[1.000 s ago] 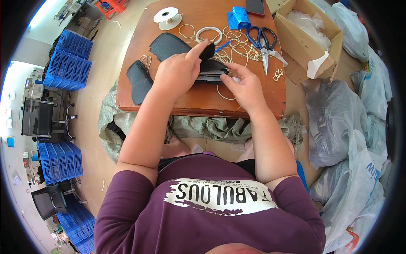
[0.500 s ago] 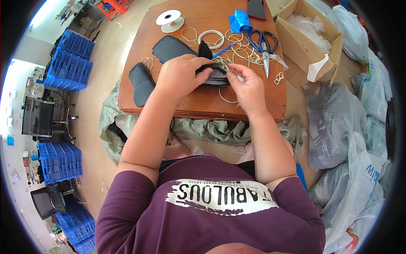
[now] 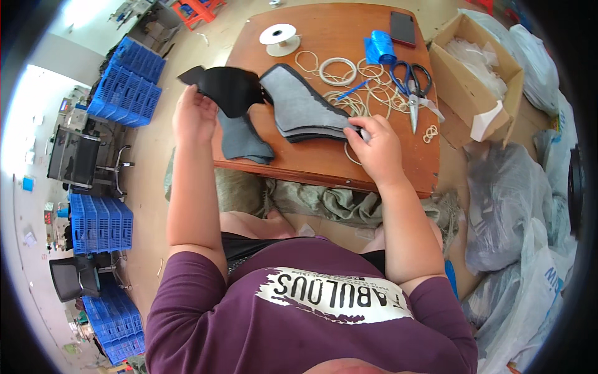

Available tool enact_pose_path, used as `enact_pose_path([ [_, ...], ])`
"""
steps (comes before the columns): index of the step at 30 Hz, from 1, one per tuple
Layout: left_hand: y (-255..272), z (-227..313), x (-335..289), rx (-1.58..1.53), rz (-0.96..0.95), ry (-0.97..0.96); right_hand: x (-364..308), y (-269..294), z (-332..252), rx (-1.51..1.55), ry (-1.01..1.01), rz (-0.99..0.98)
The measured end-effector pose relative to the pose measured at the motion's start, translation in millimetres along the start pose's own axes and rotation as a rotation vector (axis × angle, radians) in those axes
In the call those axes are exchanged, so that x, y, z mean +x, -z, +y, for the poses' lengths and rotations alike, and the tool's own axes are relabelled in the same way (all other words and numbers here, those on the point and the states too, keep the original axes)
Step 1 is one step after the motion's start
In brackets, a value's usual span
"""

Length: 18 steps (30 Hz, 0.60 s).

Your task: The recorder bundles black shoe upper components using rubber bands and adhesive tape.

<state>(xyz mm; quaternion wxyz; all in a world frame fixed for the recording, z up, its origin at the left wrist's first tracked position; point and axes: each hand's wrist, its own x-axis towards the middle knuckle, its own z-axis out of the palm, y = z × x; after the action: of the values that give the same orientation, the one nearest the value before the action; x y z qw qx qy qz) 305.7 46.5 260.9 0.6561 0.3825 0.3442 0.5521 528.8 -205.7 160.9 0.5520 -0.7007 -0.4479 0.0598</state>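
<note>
My left hand (image 3: 194, 115) pinches the tip of a black fabric piece (image 3: 230, 90) and holds it up over the table's left side. Beneath it lies a stack of dark grey fabric pieces (image 3: 245, 138), partly covered. My right hand (image 3: 376, 148) is closed on the narrow right end of a curved stack of fabric pieces (image 3: 299, 103), light grey on top with black edges. Something small and whitish shows between the right fingers, too little of it to name. Loose cream elastic bands (image 3: 381, 93) lie just beyond the right hand.
On the wooden table (image 3: 311, 168) are a white spool (image 3: 280, 41), a white ring (image 3: 337, 71), a blue pen (image 3: 352, 91), a blue plastic roll (image 3: 380, 48), scissors (image 3: 412, 93) and a phone (image 3: 402, 28). A cardboard box (image 3: 458, 121) and plastic bags (image 3: 507, 206) stand right.
The hands have moved apart. My left hand has swung left with the black piece, and the bundle that was bent between both hands now lies spread out, its right end still in my right hand.
</note>
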Motion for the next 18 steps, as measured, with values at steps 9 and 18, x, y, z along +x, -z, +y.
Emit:
enact_pose_path([
  [9,35.0,115.9,49.1,0.253,0.167,-0.562,2.0,-0.5,-4.5,0.046,-0.121,-0.059],
  [18,80.1,-6.2,-60.2,2.120,-0.827,-0.672,4.2,-9.0,-4.6,0.088,-0.116,-0.019],
])
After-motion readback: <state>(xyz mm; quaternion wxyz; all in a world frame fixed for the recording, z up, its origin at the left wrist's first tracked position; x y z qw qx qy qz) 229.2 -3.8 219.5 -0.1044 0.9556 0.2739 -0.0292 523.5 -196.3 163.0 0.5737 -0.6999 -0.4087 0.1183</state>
